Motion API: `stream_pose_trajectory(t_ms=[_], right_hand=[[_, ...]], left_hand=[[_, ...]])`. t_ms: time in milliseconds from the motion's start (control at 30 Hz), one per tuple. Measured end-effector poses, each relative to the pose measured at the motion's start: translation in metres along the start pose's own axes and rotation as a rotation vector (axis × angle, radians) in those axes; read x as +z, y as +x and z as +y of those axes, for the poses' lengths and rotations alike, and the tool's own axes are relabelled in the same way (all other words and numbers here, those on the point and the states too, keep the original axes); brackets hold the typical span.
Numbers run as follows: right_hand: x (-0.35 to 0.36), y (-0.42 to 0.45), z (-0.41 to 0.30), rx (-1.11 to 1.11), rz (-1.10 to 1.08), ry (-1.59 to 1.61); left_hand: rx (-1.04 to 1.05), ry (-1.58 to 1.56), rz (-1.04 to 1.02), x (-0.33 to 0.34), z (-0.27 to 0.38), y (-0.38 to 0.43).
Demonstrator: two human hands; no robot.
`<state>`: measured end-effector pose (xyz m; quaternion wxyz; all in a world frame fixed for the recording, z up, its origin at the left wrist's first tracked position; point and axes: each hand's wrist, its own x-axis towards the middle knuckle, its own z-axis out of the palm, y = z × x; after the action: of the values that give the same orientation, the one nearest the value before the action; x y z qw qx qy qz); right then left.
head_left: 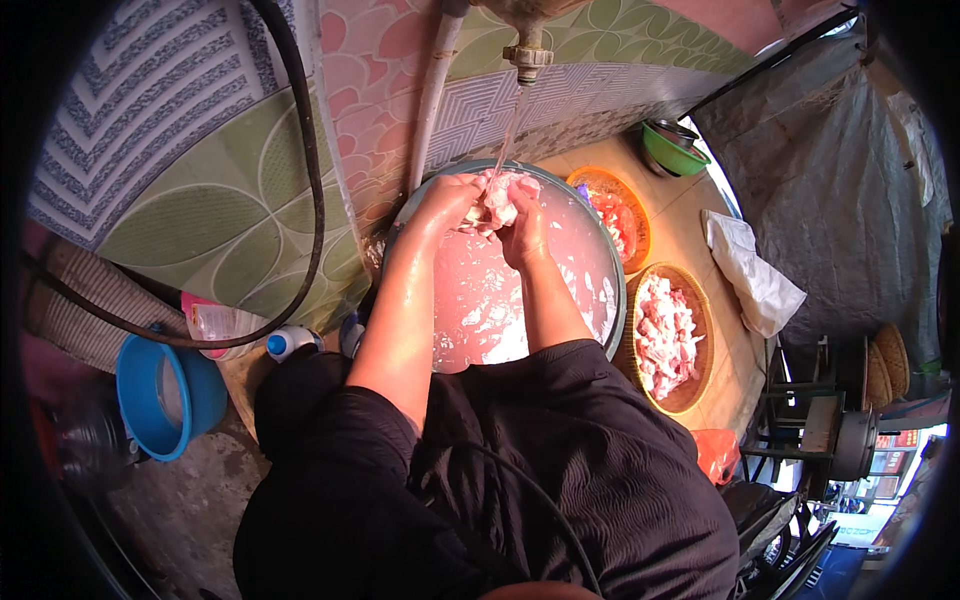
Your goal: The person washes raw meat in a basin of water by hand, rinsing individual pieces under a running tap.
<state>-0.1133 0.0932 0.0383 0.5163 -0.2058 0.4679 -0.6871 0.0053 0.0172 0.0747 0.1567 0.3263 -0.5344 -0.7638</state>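
Both my hands hold a piece of pale raw meat (504,199) above a large round tub (619,300) full of cloudy pinkish water. My left hand (452,204) grips it on the left side, my right hand (527,231) on the right, with its thumb on top. Water runs from a tap (528,60) onto the meat between my hands. Right of the tub stands a woven basket (705,349) filled with raw meat pieces. Beyond it, an orange basin (639,214) holds a red plastic bag and more pale pieces.
A white sack (754,274) lies on the tiled ledge at right. Behind it stands a green basin (675,156). A blue bucket (180,412), a white bottle with a blue cap (289,344) and a dark hose (315,187) are at left. A red plastic bag (716,454) sits at lower right.
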Motion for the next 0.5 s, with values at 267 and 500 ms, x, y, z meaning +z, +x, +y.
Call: stream_pose_trajectory(t_ms=[267, 500], right_hand=[[0.000, 0.000, -0.016, 0.335, 0.067, -0.001], [0.019, -0.002, -0.026, 0.324, -0.021, -0.391]], left_hand=[[0.298, -0.052, -0.203, 0.003, -0.017, 0.008], [0.354, -0.082, 0.443, 0.005, -0.039, 0.037]])
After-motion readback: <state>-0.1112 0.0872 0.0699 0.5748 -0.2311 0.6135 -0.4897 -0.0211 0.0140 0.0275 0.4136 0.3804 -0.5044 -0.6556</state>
